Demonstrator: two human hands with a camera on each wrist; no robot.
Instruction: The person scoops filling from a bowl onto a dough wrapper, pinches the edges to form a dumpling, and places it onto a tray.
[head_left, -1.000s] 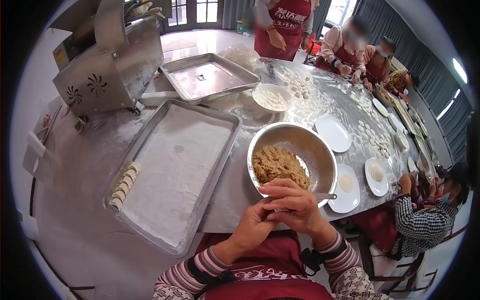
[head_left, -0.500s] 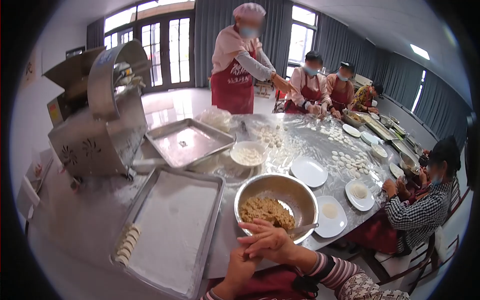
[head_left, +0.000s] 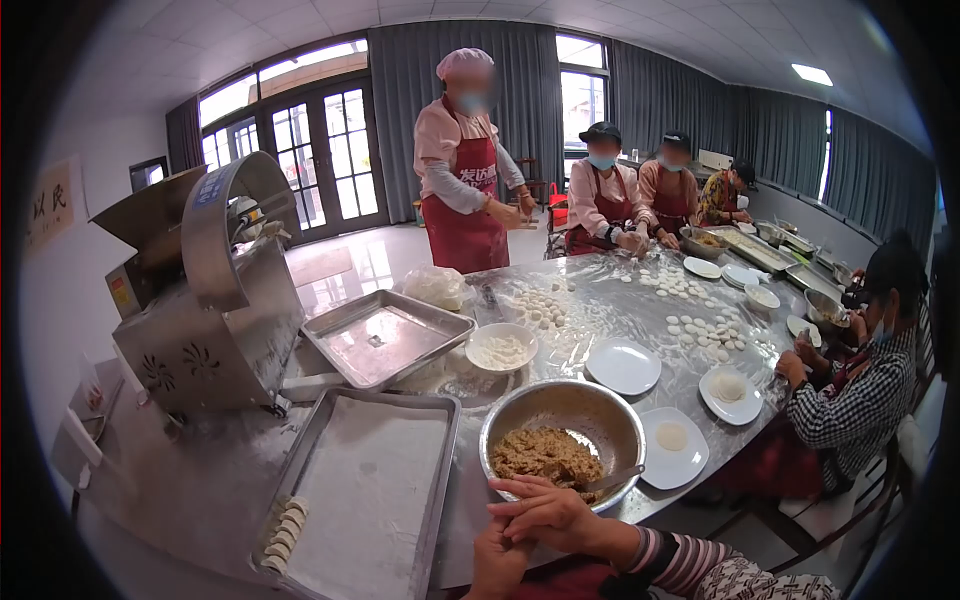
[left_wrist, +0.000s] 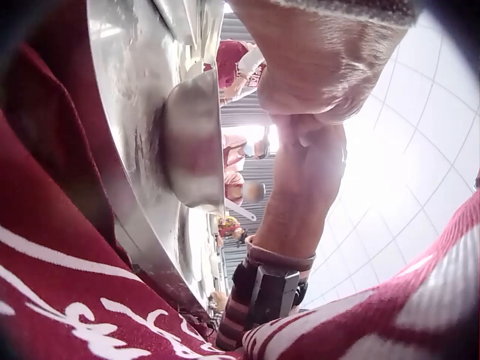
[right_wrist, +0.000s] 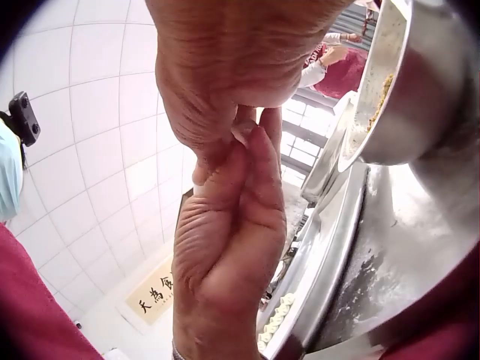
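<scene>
My two hands meet just in front of the steel bowl [head_left: 622, 430]. The left hand [head_left: 497, 562] is below and the right hand [head_left: 548, 515] lies over it, fingers overlapping. Between them they pinch a dumpling; only a small pale bit of its dough [right_wrist: 199, 184] shows at the fingers, the rest being hidden. Brown minced filling [head_left: 540, 458] fills one side of the bowl, and a spoon [head_left: 618, 479] leans on its rim. To the left, a paper-lined tray [head_left: 365, 480] carries a row of folded dumplings [head_left: 285, 535] along its left edge.
Beyond the bowl are a bowl of flour [head_left: 502, 349], a white plate [head_left: 624, 366] and a plate with a wrapper [head_left: 673, 437]. An empty metal tray [head_left: 388, 338] lies by a steel machine [head_left: 205, 320]. Dough pieces [head_left: 705, 330] dot the floured table. Several people stand or sit around it.
The head view has tilted up, so the table and hands sit lower in it. My hands stay pressed together by the bowl. The standing person's arms have moved.
</scene>
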